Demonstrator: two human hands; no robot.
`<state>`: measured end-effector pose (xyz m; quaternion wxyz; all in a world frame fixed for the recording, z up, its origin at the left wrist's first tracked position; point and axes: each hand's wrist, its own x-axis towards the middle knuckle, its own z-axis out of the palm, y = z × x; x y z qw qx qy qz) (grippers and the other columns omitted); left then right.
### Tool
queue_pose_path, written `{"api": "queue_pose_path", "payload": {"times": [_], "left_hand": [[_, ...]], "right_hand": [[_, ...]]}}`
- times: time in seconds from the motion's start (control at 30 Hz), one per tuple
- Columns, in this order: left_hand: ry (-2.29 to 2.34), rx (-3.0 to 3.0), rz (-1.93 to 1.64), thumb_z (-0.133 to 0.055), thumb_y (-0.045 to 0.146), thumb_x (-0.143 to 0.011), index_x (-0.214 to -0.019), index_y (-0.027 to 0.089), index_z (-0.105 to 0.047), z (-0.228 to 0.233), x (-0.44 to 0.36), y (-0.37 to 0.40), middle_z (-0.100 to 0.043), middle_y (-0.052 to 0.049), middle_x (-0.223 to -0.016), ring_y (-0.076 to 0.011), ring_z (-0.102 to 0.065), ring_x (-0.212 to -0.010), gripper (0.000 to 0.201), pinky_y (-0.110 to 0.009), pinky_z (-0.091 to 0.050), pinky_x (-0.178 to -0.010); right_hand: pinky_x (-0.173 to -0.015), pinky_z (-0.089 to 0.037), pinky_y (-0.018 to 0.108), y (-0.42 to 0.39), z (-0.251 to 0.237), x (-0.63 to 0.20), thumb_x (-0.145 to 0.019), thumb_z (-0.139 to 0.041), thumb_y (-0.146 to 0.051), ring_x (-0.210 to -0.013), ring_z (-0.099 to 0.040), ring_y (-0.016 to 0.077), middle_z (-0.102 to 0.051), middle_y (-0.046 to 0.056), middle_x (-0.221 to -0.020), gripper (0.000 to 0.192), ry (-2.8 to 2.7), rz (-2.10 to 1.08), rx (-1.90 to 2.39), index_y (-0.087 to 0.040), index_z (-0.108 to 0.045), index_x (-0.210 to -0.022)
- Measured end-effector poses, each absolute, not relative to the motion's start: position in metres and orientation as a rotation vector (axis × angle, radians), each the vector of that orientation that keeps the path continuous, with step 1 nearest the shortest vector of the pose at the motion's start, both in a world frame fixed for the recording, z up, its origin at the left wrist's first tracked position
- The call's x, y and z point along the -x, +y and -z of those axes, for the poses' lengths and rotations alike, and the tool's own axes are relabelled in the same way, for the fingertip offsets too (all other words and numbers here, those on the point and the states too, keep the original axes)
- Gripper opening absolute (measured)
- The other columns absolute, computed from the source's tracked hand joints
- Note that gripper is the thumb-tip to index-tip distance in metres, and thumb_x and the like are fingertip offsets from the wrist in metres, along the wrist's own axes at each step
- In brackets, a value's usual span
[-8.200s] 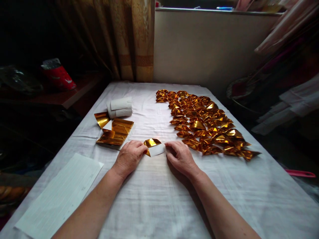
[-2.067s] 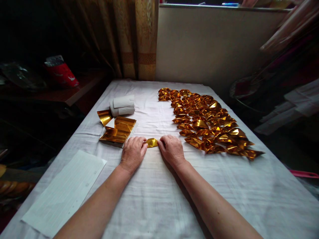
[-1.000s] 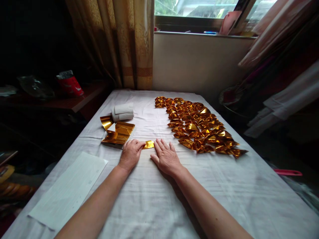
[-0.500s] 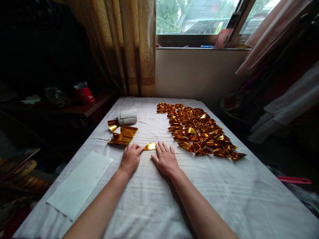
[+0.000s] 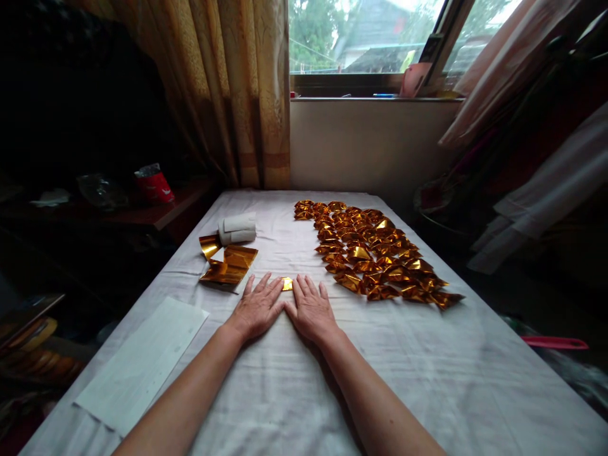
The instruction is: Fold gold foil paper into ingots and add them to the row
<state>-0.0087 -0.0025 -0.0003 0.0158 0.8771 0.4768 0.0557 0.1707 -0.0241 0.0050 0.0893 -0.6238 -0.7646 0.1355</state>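
Note:
A small folded piece of gold foil paper (image 5: 287, 284) lies on the table between my hands, its two ends under my fingers. My left hand (image 5: 257, 306) rests flat with fingers stretched out, its fingertips over the left end of the foil. Over the right end, my right hand (image 5: 312, 304) lies flat too, fingers extended. The two thumbs nearly meet below the foil. Sheets of gold foil paper (image 5: 231, 265) lie just beyond my left hand. To the right spread several rows of folded gold foil pieces (image 5: 361, 254), pointed at their ends.
A white cloth covers the table (image 5: 403, 373). A rolled stack of whitish paper (image 5: 237, 228) lies behind the foil sheets, and a pale paper sheet (image 5: 142, 364) is by my left forearm. On a dark side table stands a red container (image 5: 156, 185). Clothes (image 5: 536, 190) hang at the right.
My left hand has opened from pinching the foil's left end to lying flat over it, so less foil shows. My right hand stays flat. The view has shifted slightly.

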Motion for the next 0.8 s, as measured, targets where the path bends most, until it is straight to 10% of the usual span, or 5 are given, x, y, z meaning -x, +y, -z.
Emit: {"api": "queue_pose_path", "payload": {"times": [0.8], "left_hand": [[1.702,-2.665,-0.296,-0.038,0.04,-0.097,-0.144,0.023,-0.046,0.012,0.008,-0.014,-0.044,-0.008,-0.151,-0.0279,-0.031,-0.144,0.05,-0.053,-0.017,-0.119]], "right_hand": [[-0.119,-0.011,0.051,-0.029,0.0,-0.171,-0.098,-0.036,-0.05,-0.148,-0.02,0.0289,-0.024,0.014,-0.159,0.066,-2.203,-0.272,1.959,-0.01,-0.033,-0.151]]}}
